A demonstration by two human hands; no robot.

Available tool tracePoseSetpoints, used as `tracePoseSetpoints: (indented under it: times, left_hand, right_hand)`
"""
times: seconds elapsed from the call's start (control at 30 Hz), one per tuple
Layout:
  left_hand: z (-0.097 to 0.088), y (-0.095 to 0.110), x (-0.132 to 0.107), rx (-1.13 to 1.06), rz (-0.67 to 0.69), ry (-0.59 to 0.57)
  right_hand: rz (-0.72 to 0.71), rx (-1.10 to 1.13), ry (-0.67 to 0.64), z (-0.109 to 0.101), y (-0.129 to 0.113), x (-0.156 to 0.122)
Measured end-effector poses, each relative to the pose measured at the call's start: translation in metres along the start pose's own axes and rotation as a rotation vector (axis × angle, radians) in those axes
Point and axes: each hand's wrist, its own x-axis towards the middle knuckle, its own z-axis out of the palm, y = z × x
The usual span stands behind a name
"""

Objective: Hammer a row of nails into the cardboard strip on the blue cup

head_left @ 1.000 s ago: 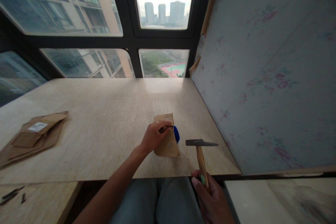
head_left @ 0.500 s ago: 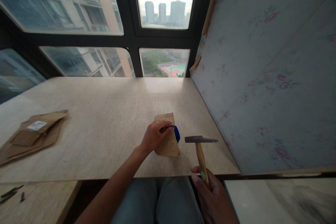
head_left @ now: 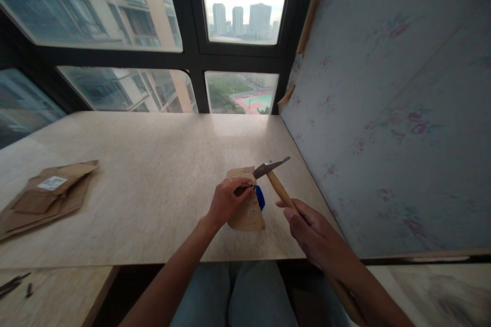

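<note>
My left hand [head_left: 229,199] is closed in a pinch over a brown board [head_left: 245,218] with several small dark marks on its face. Between its fingertips is a small dark nail-like piece [head_left: 253,187], mostly hidden by the fingers. A blue object [head_left: 261,197] shows behind the board's right edge; its kind is hidden. My right hand [head_left: 307,225] is wrapped round the wooden handle of a hammer [head_left: 282,189]. The hammer's metal head is close to my left fingertips, just above and right of the pinched piece.
Folded brown paper packets [head_left: 49,196] with a white label lie on the pale tabletop [head_left: 153,163] at left. Several dark slender pieces [head_left: 15,283] rest on a lower surface at bottom left. A flowered wall [head_left: 383,112] bounds the right side; windows [head_left: 241,92] stand at the back.
My right hand has raised the hammer and brought it forward and left, its head now tilted close to my left fingertips. My left hand and the board have stayed nearly in place.
</note>
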Motion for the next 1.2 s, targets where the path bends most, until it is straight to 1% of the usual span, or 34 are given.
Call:
tracePoseSetpoints:
  times: [0.1, 0.27, 0.43, 0.6, 0.83, 0.93, 1.07, 1.13, 1.2]
  left_hand:
    - [0.000, 0.000, 0.000, 0.043, 0.016, 0.010]
    - [0.002, -0.002, -0.001, 0.050, -0.011, -0.004]
    - [0.003, -0.004, -0.002, 0.014, -0.040, 0.002]
    - [0.004, -0.004, -0.002, 0.007, -0.059, 0.000]
    - [0.004, -0.004, 0.000, -0.043, -0.081, -0.006]
    - [0.004, -0.002, 0.000, -0.078, -0.082, -0.004]
    - [0.004, -0.001, 0.000, -0.097, -0.087, -0.020]
    - [0.005, -0.001, 0.000, -0.099, -0.087, -0.025]
    - [0.005, -0.002, 0.000, -0.095, -0.091, -0.022]
  right_hand:
    - [-0.009, -0.018, -0.033, 0.000, 0.000, 0.002]
    - [0.023, -0.097, -0.087, 0.000, 0.001, 0.002]
    - [0.041, -0.093, -0.056, -0.002, -0.002, 0.000]
    - [0.016, -0.128, -0.042, -0.001, -0.003, -0.002]
    - [0.023, -0.166, -0.059, -0.001, -0.008, -0.002]
    - [0.014, -0.237, -0.070, 0.000, -0.010, 0.002]
    - [0.023, -0.383, -0.121, 0.002, -0.010, 0.009]
    - [0.019, -0.408, -0.129, 0.002, -0.011, 0.009]
    - [0.005, -0.396, -0.108, 0.003, -0.012, 0.007]
